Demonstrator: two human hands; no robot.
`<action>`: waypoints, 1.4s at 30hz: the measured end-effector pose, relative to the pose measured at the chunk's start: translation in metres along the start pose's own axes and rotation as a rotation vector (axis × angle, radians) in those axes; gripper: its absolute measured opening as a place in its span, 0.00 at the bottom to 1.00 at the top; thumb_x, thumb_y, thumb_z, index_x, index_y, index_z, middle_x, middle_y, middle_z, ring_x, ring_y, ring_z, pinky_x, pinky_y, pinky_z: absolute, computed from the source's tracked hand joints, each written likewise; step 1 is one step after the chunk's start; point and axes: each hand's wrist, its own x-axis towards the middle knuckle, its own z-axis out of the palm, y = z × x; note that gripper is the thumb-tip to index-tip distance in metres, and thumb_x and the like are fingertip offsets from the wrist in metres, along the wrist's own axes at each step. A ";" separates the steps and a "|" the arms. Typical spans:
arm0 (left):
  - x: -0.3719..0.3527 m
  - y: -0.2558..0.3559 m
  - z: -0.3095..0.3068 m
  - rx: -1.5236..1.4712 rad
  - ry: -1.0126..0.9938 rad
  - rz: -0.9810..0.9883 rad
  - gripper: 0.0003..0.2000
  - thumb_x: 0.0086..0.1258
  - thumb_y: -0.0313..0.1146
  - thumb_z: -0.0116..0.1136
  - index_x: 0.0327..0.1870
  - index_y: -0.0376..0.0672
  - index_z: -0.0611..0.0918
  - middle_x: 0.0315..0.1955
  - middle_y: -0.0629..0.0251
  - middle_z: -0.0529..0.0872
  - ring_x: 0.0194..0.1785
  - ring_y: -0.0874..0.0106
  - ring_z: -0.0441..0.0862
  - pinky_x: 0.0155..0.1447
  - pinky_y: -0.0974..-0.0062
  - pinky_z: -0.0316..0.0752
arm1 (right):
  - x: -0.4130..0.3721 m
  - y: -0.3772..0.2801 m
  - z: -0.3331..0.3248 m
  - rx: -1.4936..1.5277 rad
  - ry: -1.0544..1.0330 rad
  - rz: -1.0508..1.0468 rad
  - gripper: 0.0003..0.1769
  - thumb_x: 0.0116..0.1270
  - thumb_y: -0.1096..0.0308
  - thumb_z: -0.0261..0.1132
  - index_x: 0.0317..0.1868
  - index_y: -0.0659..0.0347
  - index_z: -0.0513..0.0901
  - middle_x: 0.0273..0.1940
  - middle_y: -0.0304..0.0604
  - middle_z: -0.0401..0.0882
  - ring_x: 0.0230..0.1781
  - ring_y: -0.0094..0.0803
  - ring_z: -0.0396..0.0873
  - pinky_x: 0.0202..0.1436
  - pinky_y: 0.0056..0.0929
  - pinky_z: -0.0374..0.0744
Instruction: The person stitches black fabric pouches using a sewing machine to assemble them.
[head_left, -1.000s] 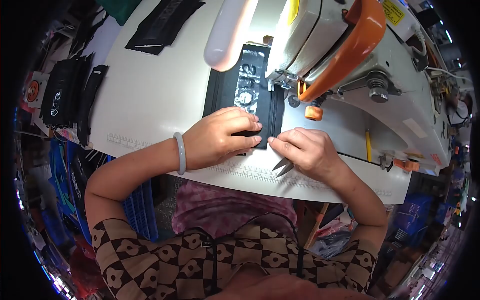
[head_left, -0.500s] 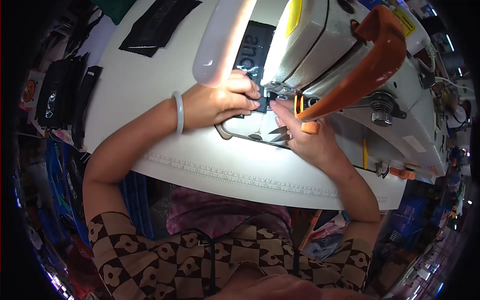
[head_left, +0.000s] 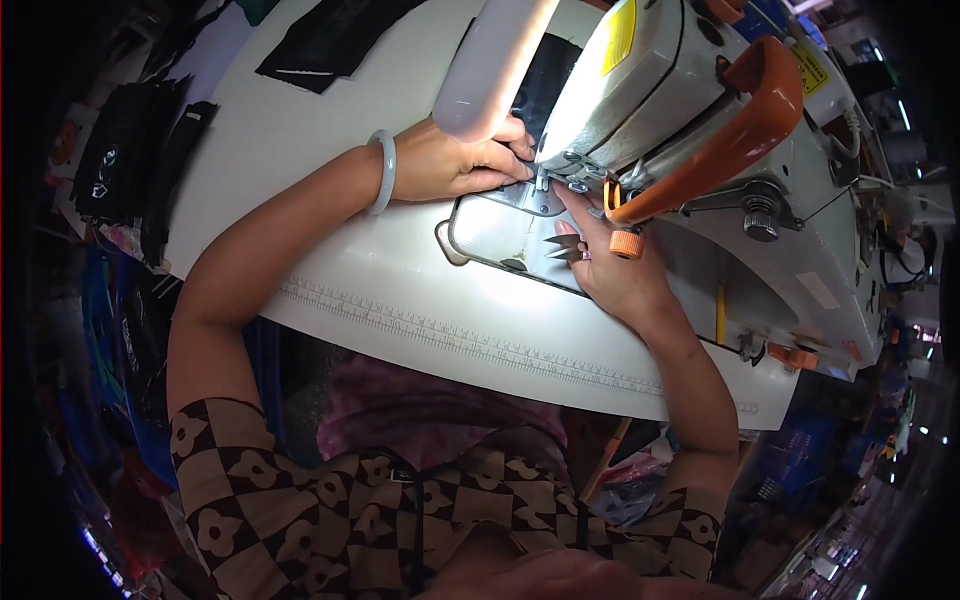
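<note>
A black fabric piece (head_left: 547, 75) lies under the sewing machine's head (head_left: 630, 85), partly covered by the lamp. My left hand (head_left: 465, 160), with a pale bangle on the wrist, presses bent fingers on the fabric's near end, just left of the presser foot (head_left: 542, 180). Right of the foot, my right hand (head_left: 622, 265) stretches its index finger toward the needle area. Small thread snips (head_left: 567, 249) are tucked in that hand, their pointed blades sticking out to the left over the metal plate (head_left: 500, 232).
A tubular lamp (head_left: 480, 80) hangs above my left hand. The orange lever (head_left: 770, 90) curves over the right hand. Black fabric pieces (head_left: 325, 45) lie at the back left, with stacks (head_left: 120, 160) farther left. A printed ruler (head_left: 450, 340) runs along the table's front edge.
The black fabric has slid away from me under the foot; its lettering is now hidden and its near edge sits farther back. My left hand has followed it. The view has shifted slightly.
</note>
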 end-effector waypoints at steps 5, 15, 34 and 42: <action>0.004 0.001 -0.003 0.017 -0.019 -0.029 0.08 0.73 0.34 0.65 0.46 0.43 0.91 0.52 0.65 0.87 0.58 0.64 0.84 0.67 0.67 0.76 | -0.001 -0.003 -0.005 0.077 -0.037 0.022 0.31 0.70 0.66 0.68 0.74 0.45 0.76 0.61 0.59 0.80 0.61 0.58 0.80 0.67 0.49 0.76; 0.009 -0.007 -0.019 0.198 -0.062 -0.104 0.17 0.77 0.42 0.60 0.61 0.45 0.86 0.58 0.55 0.83 0.65 0.57 0.80 0.72 0.60 0.72 | -0.007 0.002 -0.004 0.077 0.001 -0.081 0.38 0.62 0.75 0.66 0.74 0.41 0.76 0.57 0.54 0.85 0.52 0.51 0.86 0.56 0.44 0.83; -0.010 0.076 0.017 0.196 0.072 -0.151 0.19 0.67 0.31 0.68 0.59 0.39 0.84 0.57 0.55 0.83 0.62 0.56 0.79 0.69 0.56 0.71 | -0.013 -0.001 -0.010 0.131 0.111 -0.233 0.38 0.59 0.83 0.65 0.69 0.40 0.81 0.55 0.44 0.88 0.45 0.48 0.88 0.51 0.41 0.87; -0.029 0.075 0.009 -0.015 0.027 -0.018 0.14 0.65 0.27 0.68 0.52 0.40 0.88 0.56 0.57 0.86 0.66 0.57 0.81 0.71 0.53 0.74 | -0.021 -0.006 -0.009 0.151 0.232 -0.533 0.23 0.57 0.81 0.69 0.55 0.58 0.89 0.52 0.41 0.90 0.43 0.40 0.89 0.46 0.36 0.88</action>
